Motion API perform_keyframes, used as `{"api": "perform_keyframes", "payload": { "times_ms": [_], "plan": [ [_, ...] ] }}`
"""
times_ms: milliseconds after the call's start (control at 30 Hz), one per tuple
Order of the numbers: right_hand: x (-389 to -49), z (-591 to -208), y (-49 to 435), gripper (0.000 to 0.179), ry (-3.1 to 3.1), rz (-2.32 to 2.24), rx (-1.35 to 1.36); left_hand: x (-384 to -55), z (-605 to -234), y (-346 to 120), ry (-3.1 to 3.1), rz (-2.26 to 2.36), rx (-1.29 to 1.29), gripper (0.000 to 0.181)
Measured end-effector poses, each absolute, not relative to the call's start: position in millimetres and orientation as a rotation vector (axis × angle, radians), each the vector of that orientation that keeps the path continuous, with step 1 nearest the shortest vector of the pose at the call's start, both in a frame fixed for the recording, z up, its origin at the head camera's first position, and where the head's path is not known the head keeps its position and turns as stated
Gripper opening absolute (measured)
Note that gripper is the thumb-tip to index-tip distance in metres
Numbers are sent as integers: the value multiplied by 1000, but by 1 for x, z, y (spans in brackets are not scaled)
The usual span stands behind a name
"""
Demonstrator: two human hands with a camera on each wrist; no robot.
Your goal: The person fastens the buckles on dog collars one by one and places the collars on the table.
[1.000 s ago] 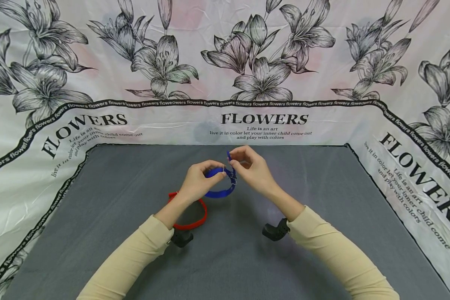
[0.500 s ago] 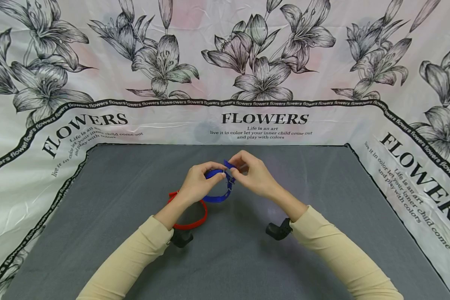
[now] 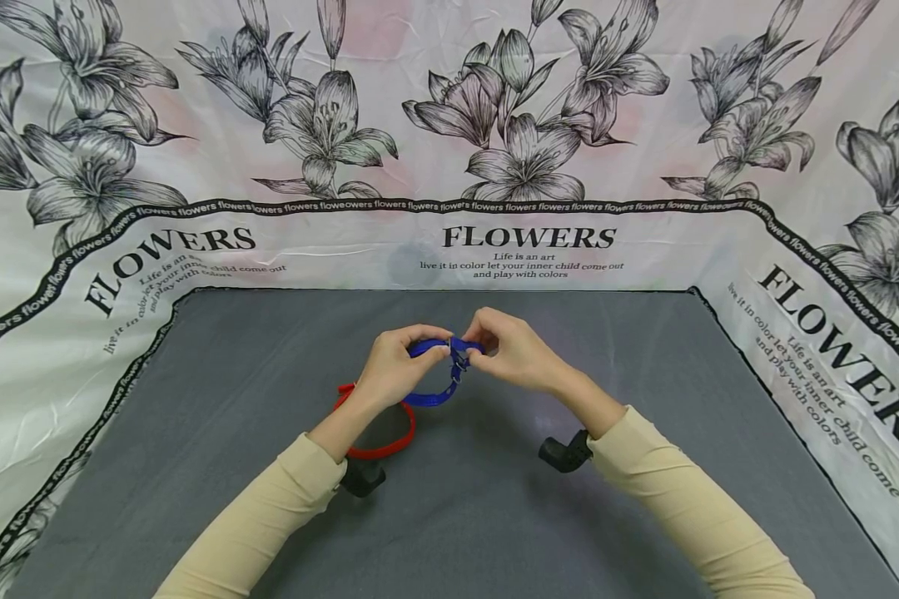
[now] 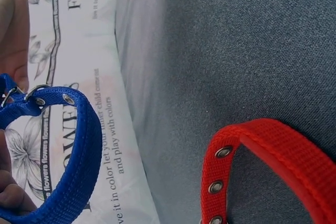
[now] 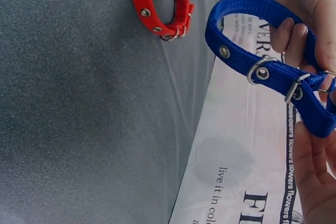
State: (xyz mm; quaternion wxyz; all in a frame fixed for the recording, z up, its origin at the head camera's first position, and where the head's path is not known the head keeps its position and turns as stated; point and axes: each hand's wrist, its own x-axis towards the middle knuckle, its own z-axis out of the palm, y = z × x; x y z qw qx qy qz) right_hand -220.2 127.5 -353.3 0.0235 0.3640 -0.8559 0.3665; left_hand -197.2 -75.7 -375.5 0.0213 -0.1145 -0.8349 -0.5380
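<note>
A blue pet collar [image 5: 239, 61], closed into a loop, is held up between both hands over the grey cloth. Metal eyelets, a D-ring [image 5: 257, 72] and a buckle [image 5: 297, 88] show along its strap. My left hand [image 3: 392, 363] pinches the top of the loop between thumb and fingers. With thumb and fingertips, my right hand [image 3: 513, 349] pinches the strap by the buckle, where it bends back on itself in the right wrist view. Below my left wrist, a red pet collar [image 4: 273, 140] with metal eyelets lies on the cloth, also buckled into a loop.
Grey cloth [image 3: 464, 516] covers the table. A white floral sheet [image 3: 345, 241] printed with lettering rises along its back and sides. Black wrist cameras [image 3: 565, 452] hang under both wrists, the left one close to the red collar.
My right hand has moved down and slightly right, bringing the strap end from upright to nearly level. The blue loop has tilted and dropped a little. My left hand stays almost in place.
</note>
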Motion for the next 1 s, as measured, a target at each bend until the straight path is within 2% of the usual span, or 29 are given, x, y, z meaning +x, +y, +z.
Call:
{"api": "perform_keyframes", "payload": {
  "times_ms": [467, 667, 833, 1000],
  "plan": [
    [-218, -363, 124, 12, -2580, 1131, 1125, -196, -377, -76, -2626, -1629, -319, 19],
    [-216, -365, 126, 21, -2613, 1307, 996, -198, -376, -77, -2582, -1664, -302, 19],
    [-216, -366, 126, 13, -2606, 1423, 895, -199, -375, -77, -2559, -1679, -294, 18],
    [-216, -366, 124, 8, -2504, 1336, 1001, -199, -375, -74, -2575, -1677, -298, 19]
  ]
}}
